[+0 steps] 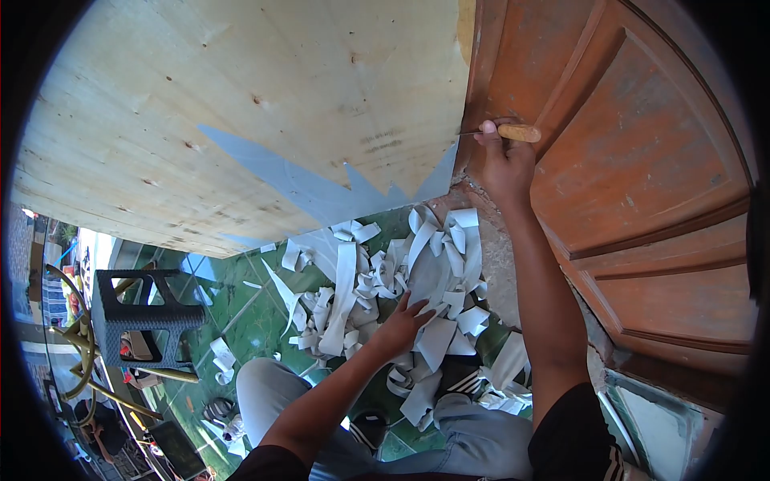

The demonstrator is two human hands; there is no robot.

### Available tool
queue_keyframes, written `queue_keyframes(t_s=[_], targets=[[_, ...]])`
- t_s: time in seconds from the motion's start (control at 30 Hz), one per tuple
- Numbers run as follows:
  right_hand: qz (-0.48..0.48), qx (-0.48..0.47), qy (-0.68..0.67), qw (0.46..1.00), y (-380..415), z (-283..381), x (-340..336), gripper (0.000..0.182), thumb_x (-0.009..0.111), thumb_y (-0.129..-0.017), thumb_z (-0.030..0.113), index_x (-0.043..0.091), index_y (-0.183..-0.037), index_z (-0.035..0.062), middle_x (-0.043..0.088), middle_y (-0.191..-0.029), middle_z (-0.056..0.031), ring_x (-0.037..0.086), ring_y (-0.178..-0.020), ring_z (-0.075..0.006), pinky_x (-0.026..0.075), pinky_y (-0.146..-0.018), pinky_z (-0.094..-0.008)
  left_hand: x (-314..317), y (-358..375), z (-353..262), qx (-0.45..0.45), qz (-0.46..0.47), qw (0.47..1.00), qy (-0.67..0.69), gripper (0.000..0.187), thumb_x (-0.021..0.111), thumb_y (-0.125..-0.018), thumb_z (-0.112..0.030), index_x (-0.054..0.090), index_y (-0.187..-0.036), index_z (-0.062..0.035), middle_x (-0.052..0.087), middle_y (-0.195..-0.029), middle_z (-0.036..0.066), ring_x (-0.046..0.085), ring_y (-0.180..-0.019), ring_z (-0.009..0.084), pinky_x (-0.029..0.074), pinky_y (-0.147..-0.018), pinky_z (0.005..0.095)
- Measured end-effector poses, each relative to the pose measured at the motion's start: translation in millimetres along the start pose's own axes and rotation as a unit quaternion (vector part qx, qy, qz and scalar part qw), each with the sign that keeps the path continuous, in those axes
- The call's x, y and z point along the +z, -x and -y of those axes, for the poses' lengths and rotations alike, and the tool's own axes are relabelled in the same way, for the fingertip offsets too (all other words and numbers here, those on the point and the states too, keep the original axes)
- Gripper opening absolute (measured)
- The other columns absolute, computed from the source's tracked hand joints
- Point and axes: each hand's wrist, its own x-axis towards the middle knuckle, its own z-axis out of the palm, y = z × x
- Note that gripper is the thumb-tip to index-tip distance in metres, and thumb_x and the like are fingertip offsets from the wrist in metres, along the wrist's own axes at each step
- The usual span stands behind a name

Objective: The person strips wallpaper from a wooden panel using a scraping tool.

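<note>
My right hand is closed round a tool with a wooden handle. Its thin metal shank points left, to the right edge of a large pale wooden panel. Jagged patches of grey covering remain along the panel's lower part. Low in front of me, my left hand has its fingers spread, over or on a heap of curled white-grey strips; it holds nothing that I can see.
A brown panelled wooden door stands at the right. On the green tiled floor, at the left, are a dark plastic stool and loose scraps. Another person shows at the lower left.
</note>
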Motion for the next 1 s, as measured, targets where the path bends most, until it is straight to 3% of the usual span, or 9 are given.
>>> queue_keyframes(t_s=[0.1, 0.2, 0.3, 0.4, 0.6, 0.7, 0.8, 0.9, 1.0], targets=[[0.014, 0.015, 0.049, 0.999, 1.7, -1.6, 3.1, 0.029, 0.066, -0.103, 0.027, 0.064, -0.101, -0.0025, 0.070, -0.087, -0.0091, 0.070, -0.083, -0.0173, 0.054, -0.077, -0.0307, 1.0, 5.0, 4.2, -0.035, 0.079, 0.989, 0.119, 0.023, 0.062, -0.069, 0.005, 0.074, -0.086, -0.0054, 0.073, -0.096, 0.014, 0.065, -0.118, 0.0359, 0.045, -0.111, 0.0468], [0.015, 0.006, 0.024, 1.000, 4.5, 0.0, 3.2, 0.031, 0.067, -0.103, 0.028, 0.064, -0.102, -0.0025, 0.070, -0.088, -0.0087, 0.070, -0.084, -0.0161, 0.054, -0.078, -0.0296, -6.9, -2.7, 4.2, -0.050, 0.258, 0.960, 0.094, 0.010, 0.063, -0.073, -0.002, 0.069, -0.081, -0.0058, 0.071, -0.087, 0.012, 0.066, -0.100, 0.0332, 0.047, -0.097, 0.0466], [0.005, -0.005, 0.041, 0.999, 10.0, -1.9, 6.4, 0.026, 0.068, -0.101, 0.023, 0.065, -0.098, -0.0027, 0.071, -0.083, -0.0093, 0.070, -0.081, -0.0171, 0.052, -0.073, -0.0314, -2.1, 5.7, 4.2, -0.063, 0.188, 0.971, 0.134, 0.005, 0.064, -0.073, -0.006, 0.065, -0.078, -0.0078, 0.067, -0.078, 0.011, 0.063, -0.087, 0.0332, 0.045, -0.082, 0.0450], [-0.009, -0.008, 0.044, 0.999, 10.3, -3.3, 6.8, 0.023, 0.069, -0.101, 0.020, 0.066, -0.095, -0.0022, 0.071, -0.080, -0.0098, 0.069, -0.079, -0.0182, 0.052, -0.071, -0.0326, 3.3, 9.2, -0.8, -0.101, 0.143, 0.978, 0.114, 0.004, 0.063, -0.074, -0.007, 0.065, -0.077, -0.0081, 0.066, -0.074, 0.012, 0.063, -0.087, 0.0335, 0.044, -0.083, 0.0454], [0.000, -0.025, 0.028, 0.999, 11.6, 0.5, 6.4, 0.026, 0.068, -0.102, 0.023, 0.065, -0.097, -0.0026, 0.072, -0.085, -0.0098, 0.070, -0.082, -0.0169, 0.053, -0.075, -0.0304, -16.5, 8.0, -14.3, -0.153, 0.150, 0.970, 0.111, 0.013, 0.063, -0.077, -0.011, 0.068, -0.089, -0.0071, 0.067, -0.097, 0.016, 0.059, -0.100, 0.0362, 0.043, -0.094, 0.0446], [0.004, -0.036, 0.049, 0.998, 12.4, -0.1, 6.0, 0.027, 0.068, -0.103, 0.023, 0.064, -0.098, -0.0033, 0.071, -0.086, -0.0093, 0.071, -0.086, -0.0163, 0.053, -0.077, -0.0295, -11.6, 7.7, -17.7, -0.099, 0.041, 0.984, 0.146, 0.028, 0.067, -0.076, -0.009, 0.066, -0.104, -0.0085, 0.064, -0.108, 0.016, 0.056, -0.110, 0.0370, 0.044, -0.096, 0.0446], [0.012, -0.027, 0.056, 0.998, 15.0, -3.2, 4.5, 0.027, 0.068, -0.103, 0.022, 0.063, -0.098, -0.0034, 0.071, -0.085, -0.0089, 0.072, -0.086, -0.0167, 0.053, -0.077, -0.0296, 0.0, 2.6, -6.6, -0.096, 0.049, 0.979, 0.173, 0.023, 0.068, -0.073, -0.002, 0.069, -0.095, -0.0062, 0.066, -0.103, 0.013, 0.059, -0.108, 0.0360, 0.048, -0.095, 0.0425], [0.000, -0.039, 0.032, 0.999, 9.3, 0.7, 5.5, 0.026, 0.068, -0.102, 0.022, 0.064, -0.097, -0.0033, 0.070, -0.085, -0.0089, 0.072, -0.086, -0.0169, 0.053, -0.077, -0.0294, -0.8, -2.6, 4.9, -0.112, 0.125, 0.970, 0.175, 0.014, 0.069, -0.070, 0.003, 0.070, -0.081, -0.0052, 0.069, -0.100, 0.010, 0.062, -0.106, 0.0346, 0.053, -0.091, 0.0411], [0.007, -0.024, 0.032, 0.999, 14.8, -4.8, 5.4, 0.026, 0.068, -0.103, 0.022, 0.064, -0.097, -0.0034, 0.071, -0.085, -0.0089, 0.072, -0.085, -0.0169, 0.053, -0.076, -0.0290, 1.0, -2.1, 8.4, -0.134, 0.168, 0.960, 0.178, 0.015, 0.067, -0.071, 0.003, 0.075, -0.080, -0.0060, 0.072, -0.104, 0.009, 0.062, -0.110, 0.0374, 0.053, -0.095, 0.0393]])
